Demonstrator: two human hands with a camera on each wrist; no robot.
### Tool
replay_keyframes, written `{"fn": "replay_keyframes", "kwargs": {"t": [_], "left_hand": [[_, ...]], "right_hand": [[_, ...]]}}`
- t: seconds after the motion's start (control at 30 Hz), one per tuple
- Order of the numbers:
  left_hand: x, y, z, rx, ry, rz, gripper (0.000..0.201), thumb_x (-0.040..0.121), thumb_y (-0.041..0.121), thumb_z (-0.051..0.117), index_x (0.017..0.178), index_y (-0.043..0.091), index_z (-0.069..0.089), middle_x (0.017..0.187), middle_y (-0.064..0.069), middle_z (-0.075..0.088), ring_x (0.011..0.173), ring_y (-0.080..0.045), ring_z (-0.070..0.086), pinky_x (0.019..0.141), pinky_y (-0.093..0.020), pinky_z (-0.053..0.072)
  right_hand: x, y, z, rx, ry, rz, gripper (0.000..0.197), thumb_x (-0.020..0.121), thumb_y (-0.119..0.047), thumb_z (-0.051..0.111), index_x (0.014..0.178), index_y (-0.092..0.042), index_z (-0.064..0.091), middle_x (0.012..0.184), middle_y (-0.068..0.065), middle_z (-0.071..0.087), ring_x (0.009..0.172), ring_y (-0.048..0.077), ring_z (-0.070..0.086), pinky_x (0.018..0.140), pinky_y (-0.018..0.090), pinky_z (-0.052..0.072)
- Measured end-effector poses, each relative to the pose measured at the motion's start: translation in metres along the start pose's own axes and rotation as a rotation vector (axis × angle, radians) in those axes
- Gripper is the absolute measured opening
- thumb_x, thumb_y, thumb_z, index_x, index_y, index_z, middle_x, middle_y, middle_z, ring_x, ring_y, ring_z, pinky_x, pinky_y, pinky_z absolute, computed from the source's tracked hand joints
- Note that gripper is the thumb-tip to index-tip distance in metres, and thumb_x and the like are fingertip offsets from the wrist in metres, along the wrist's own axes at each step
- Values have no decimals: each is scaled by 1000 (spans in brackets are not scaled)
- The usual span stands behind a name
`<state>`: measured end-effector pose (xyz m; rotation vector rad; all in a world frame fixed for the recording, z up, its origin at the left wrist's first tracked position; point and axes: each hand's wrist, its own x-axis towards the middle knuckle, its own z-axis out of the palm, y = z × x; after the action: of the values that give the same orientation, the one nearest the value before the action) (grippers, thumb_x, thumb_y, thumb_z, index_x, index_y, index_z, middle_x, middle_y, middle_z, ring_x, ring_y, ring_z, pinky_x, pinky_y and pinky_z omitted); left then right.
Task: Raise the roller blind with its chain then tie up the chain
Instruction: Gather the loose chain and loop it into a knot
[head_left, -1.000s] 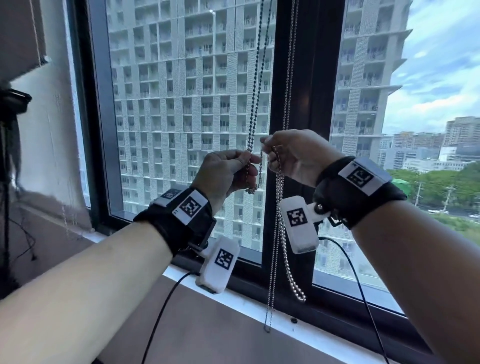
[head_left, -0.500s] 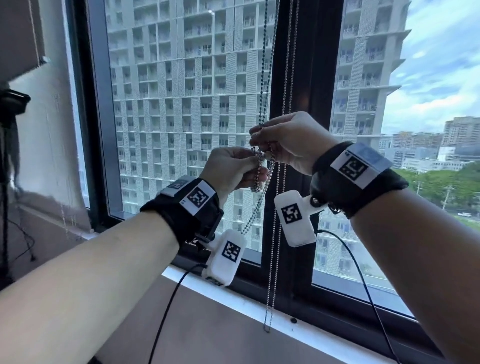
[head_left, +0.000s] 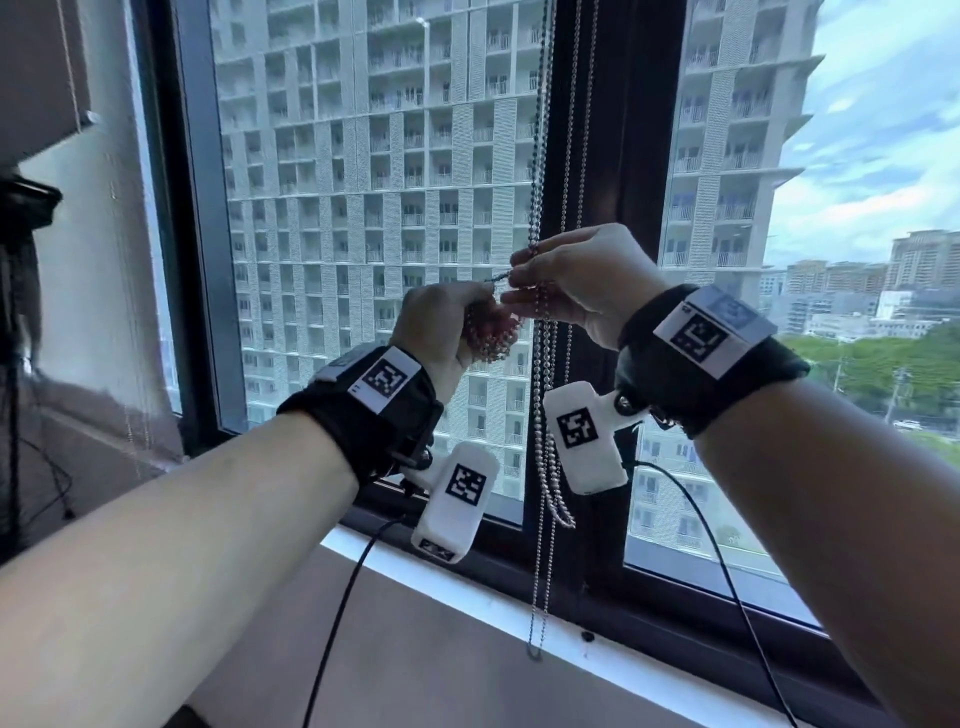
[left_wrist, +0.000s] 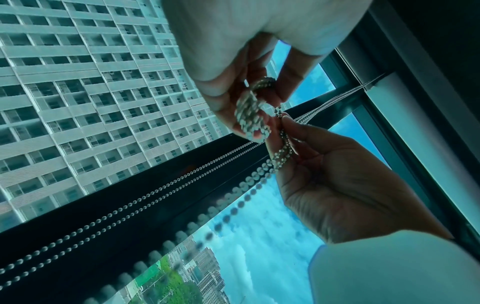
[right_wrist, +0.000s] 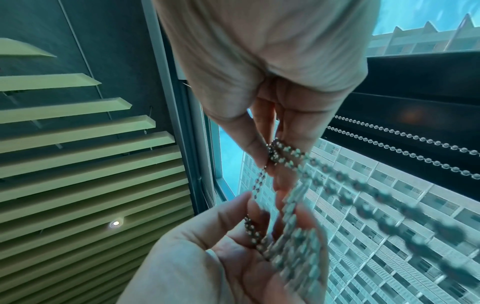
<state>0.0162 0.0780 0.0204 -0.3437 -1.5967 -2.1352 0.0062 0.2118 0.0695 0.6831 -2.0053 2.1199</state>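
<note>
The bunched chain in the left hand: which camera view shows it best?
The left wrist view: the bunched chain lies sharp between the left hand fingers. The head view shows it small, partly hidden; the right wrist view shows it blurred.

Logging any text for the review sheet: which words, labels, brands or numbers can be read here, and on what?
None can be read.
Wristbands and wrist units: square black-and-white code tags, no letters or numbers.
Distant buildings: any signs too small to read.

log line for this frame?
phase: tying chain | left hand: holds bunched chain | right hand: pinches chain | knot: unfinished
</note>
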Motion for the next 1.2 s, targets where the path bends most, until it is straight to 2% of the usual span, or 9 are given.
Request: {"fn": "replay_keyframes", "kwargs": {"t": [0.17, 0.3, 0.43, 0.53, 0.63, 0.77, 0.9, 1.03, 1.2], "left_hand": [[-1, -5, -1, 239, -82, 53, 14, 85, 11, 58, 80, 2, 67, 77, -12, 66, 81, -28, 61, 72, -36, 48], [-2, -8, 0, 307, -131, 43, 14, 85, 16, 59, 77, 9, 68, 75, -4, 69, 78, -19, 61, 79, -38, 43], [-7, -6, -2, 289, -292, -36, 15, 79, 23, 60, 80, 11, 70, 88, -8, 73, 90, -21, 62, 96, -48, 36], [-10, -2, -1, 173, -315, -58, 10, 70, 20, 60, 67, 12, 64, 68, 0, 68, 78, -18, 55, 92, -45, 32], [-10, -1, -3, 175, -278, -6, 13, 73, 21, 59, 65, 15, 67, 72, 2, 67, 83, -18, 51, 91, -42, 32], [-7, -2, -9, 233, -199, 93, 25, 77, 22, 60, 86, 3, 73, 84, -10, 60, 81, -16, 49, 79, -29, 41], [-5, -6, -10, 105, -122, 85, 28, 84, 7, 56, 103, -14, 62, 53, 3, 53, 56, -13, 50, 66, -34, 51], [-7, -14, -14, 338, -117, 152, 14, 83, 4, 61, 97, 7, 60, 47, 6, 44, 41, -12, 35, 40, -23, 34], [-7, -35, -31, 672, -187, 97, 8, 84, 12, 64, 83, 9, 56, 55, 3, 46, 44, -11, 39, 50, -29, 38]], "right_hand": [[3, 5, -2, -41, 40, 4, 12, 82, 11, 68, 94, 9, 69, 85, 19, 70, 71, 31, 71, 72, 45, 62], [4, 8, -1, -63, 23, -12, 10, 83, 8, 68, 92, 5, 71, 84, 16, 70, 72, 30, 69, 76, 46, 62], [2, 11, 0, -86, -11, -22, 14, 84, 7, 67, 97, 4, 71, 86, 18, 68, 63, 29, 66, 65, 42, 58], [-1, 14, -1, -54, -42, -5, 15, 86, 7, 65, 100, 5, 69, 86, 18, 67, 56, 25, 65, 50, 31, 56], [0, 17, -3, -64, -54, -9, 15, 86, 2, 67, 101, 1, 70, 81, 15, 68, 54, 21, 65, 65, 39, 58], [0, 18, -5, -100, -62, -16, 13, 87, -1, 68, 100, -2, 71, 87, 16, 71, 72, 30, 70, 75, 47, 51], [-1, 19, -5, -113, -76, -11, 14, 88, -4, 69, 102, -4, 71, 94, 20, 73, 73, 30, 71, 62, 41, 49], [0, 19, -6, -154, -65, -26, 15, 86, -7, 71, 101, -5, 72, 101, 17, 74, 69, 27, 71, 60, 42, 50], [2, 24, -13, -183, -33, -17, 10, 88, -10, 71, 97, -8, 73, 98, 13, 75, 74, 29, 72, 51, 34, 47]]}}
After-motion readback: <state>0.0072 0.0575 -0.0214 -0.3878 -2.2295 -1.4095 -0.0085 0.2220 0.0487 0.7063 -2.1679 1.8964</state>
